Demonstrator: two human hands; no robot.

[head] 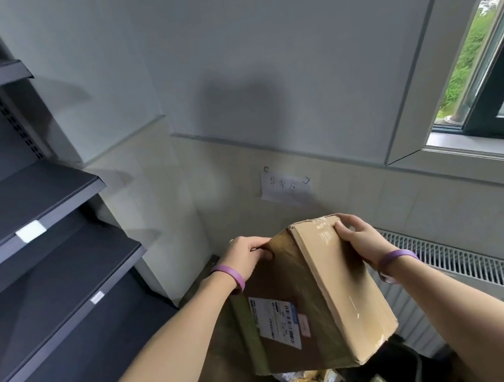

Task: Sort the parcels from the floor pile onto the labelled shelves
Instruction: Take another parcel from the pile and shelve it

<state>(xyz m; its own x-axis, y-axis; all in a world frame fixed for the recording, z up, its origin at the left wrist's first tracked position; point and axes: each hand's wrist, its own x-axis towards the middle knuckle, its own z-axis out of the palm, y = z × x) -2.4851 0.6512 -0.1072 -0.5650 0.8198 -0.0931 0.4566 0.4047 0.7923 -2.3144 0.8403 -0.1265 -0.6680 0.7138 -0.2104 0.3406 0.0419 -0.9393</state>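
I held the cardboard parcel (314, 293) up in front of me, my left hand (248, 254) and right hand (357, 240) curled round its far corners, beside the dark shelves (30, 208).

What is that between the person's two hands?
A cardboard box with a shipping label, seen in the head view. The left hand grips its top left edge, the right hand its top right.

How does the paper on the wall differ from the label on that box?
The wall sign is handwritten; the box label is printed, with barcodes. The wall sign is plain white; the box label carries a blue strip. Both are pale rectangular sheets stuck flat.
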